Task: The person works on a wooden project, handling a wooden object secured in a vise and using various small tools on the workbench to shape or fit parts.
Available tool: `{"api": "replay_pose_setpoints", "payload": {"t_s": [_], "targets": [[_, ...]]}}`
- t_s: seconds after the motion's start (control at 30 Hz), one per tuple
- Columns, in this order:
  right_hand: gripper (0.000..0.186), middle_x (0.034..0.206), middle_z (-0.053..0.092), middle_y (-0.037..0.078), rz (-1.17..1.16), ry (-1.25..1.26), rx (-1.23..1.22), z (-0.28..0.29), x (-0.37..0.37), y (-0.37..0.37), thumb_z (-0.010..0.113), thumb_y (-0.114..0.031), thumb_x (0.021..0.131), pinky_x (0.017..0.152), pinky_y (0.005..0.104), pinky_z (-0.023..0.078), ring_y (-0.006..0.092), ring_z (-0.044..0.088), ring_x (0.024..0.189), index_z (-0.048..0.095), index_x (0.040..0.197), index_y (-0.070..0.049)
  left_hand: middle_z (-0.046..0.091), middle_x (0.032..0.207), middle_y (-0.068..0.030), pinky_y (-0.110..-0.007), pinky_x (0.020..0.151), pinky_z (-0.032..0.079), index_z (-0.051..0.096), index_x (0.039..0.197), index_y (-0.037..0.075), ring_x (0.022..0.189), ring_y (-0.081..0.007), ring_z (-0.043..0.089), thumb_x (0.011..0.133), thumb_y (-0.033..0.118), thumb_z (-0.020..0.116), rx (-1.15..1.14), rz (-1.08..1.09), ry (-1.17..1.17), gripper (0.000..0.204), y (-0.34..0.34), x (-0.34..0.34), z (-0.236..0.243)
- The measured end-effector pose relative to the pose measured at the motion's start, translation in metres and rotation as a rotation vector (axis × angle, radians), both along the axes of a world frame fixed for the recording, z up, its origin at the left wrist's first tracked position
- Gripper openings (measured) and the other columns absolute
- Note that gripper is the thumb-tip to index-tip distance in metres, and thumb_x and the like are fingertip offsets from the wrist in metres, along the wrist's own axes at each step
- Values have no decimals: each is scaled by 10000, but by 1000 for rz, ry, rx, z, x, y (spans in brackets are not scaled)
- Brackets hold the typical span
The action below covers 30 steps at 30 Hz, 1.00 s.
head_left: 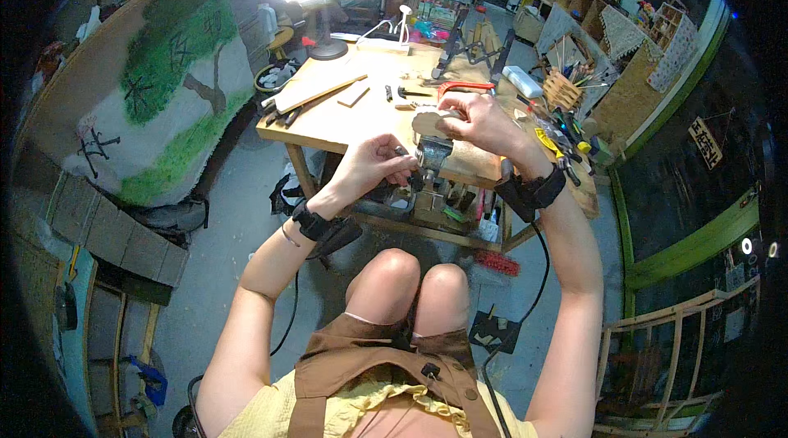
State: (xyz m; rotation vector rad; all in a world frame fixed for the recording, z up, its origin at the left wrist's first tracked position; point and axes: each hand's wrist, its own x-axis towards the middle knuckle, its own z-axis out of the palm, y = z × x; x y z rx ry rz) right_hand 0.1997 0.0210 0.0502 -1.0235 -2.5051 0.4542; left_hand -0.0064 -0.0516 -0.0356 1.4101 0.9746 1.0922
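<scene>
A metal bench vise (433, 154) is fixed at the front edge of the wooden workbench (324, 128). Directly above its jaws is a pale, rounded flat piece (428, 123), apparently wood, and my right hand (484, 126) pinches its right side from above. Whether the jaws grip the piece is hard to see. Left of the vise, my left hand (382, 163) is closed, thumb against fingers, on what looks like the vise's small dark handle. A red-handled tool (465, 87) lies just behind my right hand.
A lit lamp (328, 48) stands at the bench's far left. Wooden strips (320, 95) lie on the left part. Several hand tools (566, 138) crowd the right side, near a holder of brushes (565, 87). Cables hang from both wrist straps beside my legs.
</scene>
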Motion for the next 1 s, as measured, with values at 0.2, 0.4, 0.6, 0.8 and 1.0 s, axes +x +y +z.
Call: {"api": "replay_pose_setpoints", "payload": {"t_s": [0.2, 0.4, 0.6, 0.8, 1.0], "targets": [[247, 756, 617, 123, 48, 22, 59, -5, 2, 8, 629, -231, 815, 625, 314, 465, 181, 590, 666, 619, 945, -22, 639, 736, -81, -229, 590, 522, 562, 864, -21, 640, -115, 619, 860, 127, 665, 53, 7, -93, 180, 3, 5, 3], [230, 715, 574, 128, 78, 30, 170, -13, 6, 8, 628, -218, 823, 606, 325, 445, 202, 565, 641, 574, 927, -19, 639, 721, -79, -214, 574, 504, 572, 870, -20, 622, -98, 609, 860, 134, 665, 113, 49, -125, 180, -1, 13, 1], [222, 805, 635, 188, -17, -34, 298, -17, -3, -10, 640, -190, 797, 653, 394, 486, 330, 635, 763, 591, 943, -31, 637, 671, -67, -220, 559, 485, 600, 880, -46, 596, -79, 599, 846, 133, 662, 254, 153, 123, 191, -11, 26, 14], [195, 811, 629, 186, 14, 24, 336, -24, -5, -6, 645, -160, 777, 674, 408, 482, 347, 621, 766, 594, 904, -22, 637, 656, -65, -236, 547, 480, 623, 885, -26, 587, -91, 606, 867, 164, 637, 360, 231, 117, 192, -14, 33, 10], [193, 769, 624, 176, 19, 86, 312, -27, -3, -3, 639, -176, 775, 611, 382, 479, 330, 626, 704, 601, 889, -25, 606, 682, -127, -315, 574, 469, 661, 846, 17, 613, -237, 601, 835, 165, 642, 887, 412, 461, 150, -6, 55, 11]]}}
